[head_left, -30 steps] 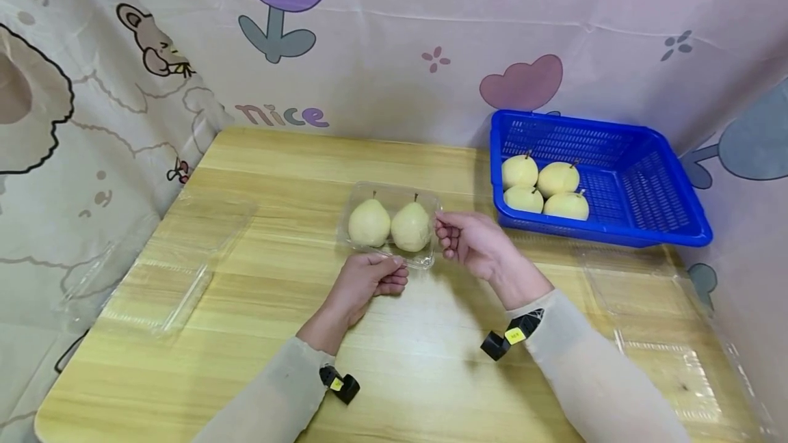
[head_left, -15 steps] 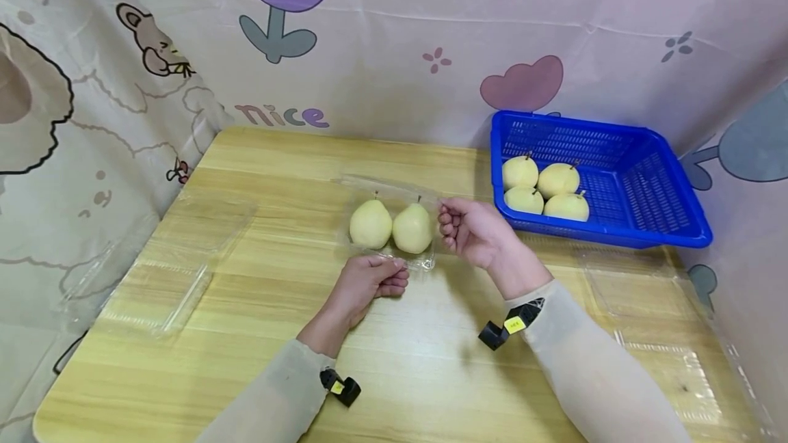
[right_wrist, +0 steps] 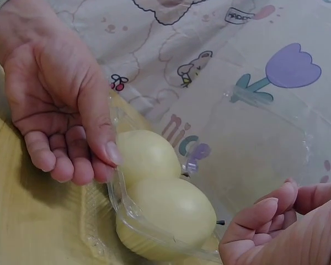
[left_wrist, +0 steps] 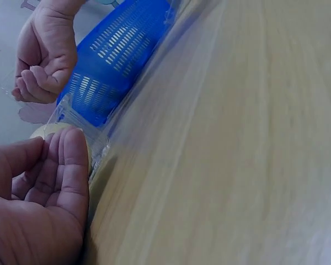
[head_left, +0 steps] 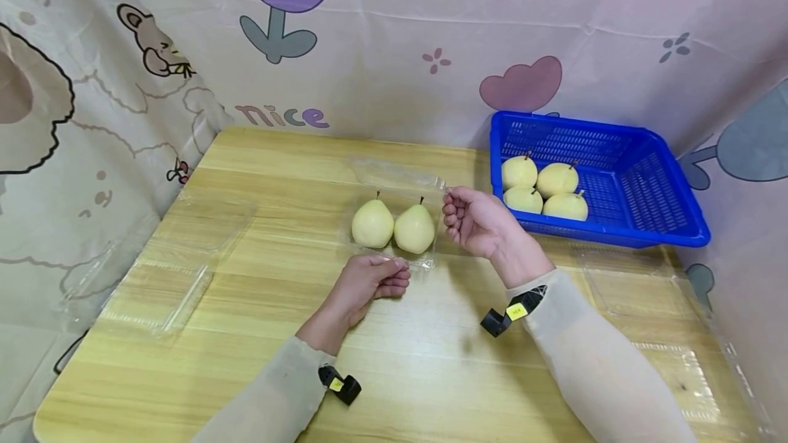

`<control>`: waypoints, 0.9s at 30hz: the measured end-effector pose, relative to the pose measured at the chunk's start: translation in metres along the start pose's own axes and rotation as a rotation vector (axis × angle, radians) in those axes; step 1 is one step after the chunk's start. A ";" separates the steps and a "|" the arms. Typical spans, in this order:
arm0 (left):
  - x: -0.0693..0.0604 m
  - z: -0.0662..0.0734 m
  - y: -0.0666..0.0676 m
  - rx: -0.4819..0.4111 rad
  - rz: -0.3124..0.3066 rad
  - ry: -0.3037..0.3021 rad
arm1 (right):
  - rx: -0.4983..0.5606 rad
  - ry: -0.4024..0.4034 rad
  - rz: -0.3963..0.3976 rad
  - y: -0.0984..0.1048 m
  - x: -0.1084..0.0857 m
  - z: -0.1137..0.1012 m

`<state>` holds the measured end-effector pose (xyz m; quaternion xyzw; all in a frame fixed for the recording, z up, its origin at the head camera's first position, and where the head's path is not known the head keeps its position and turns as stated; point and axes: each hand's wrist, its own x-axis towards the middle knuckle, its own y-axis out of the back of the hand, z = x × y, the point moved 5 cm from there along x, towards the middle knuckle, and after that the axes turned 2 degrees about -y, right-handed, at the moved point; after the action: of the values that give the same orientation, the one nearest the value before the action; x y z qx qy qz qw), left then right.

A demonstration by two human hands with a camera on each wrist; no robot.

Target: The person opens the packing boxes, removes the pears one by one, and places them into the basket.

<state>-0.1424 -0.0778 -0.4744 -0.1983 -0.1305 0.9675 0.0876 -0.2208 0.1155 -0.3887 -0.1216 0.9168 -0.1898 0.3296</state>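
Observation:
Two pale yellow pears, one on the left (head_left: 372,224) and one on the right (head_left: 414,229), sit side by side in a clear plastic clamshell box (head_left: 425,264) in the middle of the table. My left hand (head_left: 372,284) pinches the box's front rim between thumb and fingers. At the box's right, my right hand (head_left: 479,225) pinches the corner of its clear lid (head_left: 397,174). The lid stands raised behind the pears, as the right wrist view also shows. In the left wrist view, my left hand (left_wrist: 44,193) mostly hides the fruit.
A blue plastic basket (head_left: 667,190) with several pears (head_left: 557,178) stands at the back right. Another clear clamshell box (head_left: 160,279) lies on the left of the wooden table (head_left: 277,176), and more clear packaging (head_left: 677,368) lies at the right. A printed curtain (head_left: 394,39) hangs behind.
My right hand has moved up and slightly right, swinging the lid from over the pears to a raised position behind them. My left hand has stayed at the front rim.

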 end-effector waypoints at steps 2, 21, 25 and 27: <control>-0.001 0.000 -0.001 -0.012 0.005 0.001 | 0.006 -0.003 0.006 0.001 0.002 -0.001; -0.008 -0.010 -0.014 -0.095 0.031 -0.001 | -0.009 0.027 0.125 0.010 0.014 -0.014; -0.010 -0.009 -0.015 -0.092 0.039 0.004 | -0.010 0.029 0.146 0.011 0.016 -0.013; -0.011 -0.009 -0.015 -0.092 0.040 0.007 | -0.018 0.034 0.154 0.012 0.016 -0.013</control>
<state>-0.1273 -0.0641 -0.4739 -0.2079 -0.1705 0.9613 0.0593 -0.2423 0.1238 -0.3934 -0.0502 0.9307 -0.1576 0.3263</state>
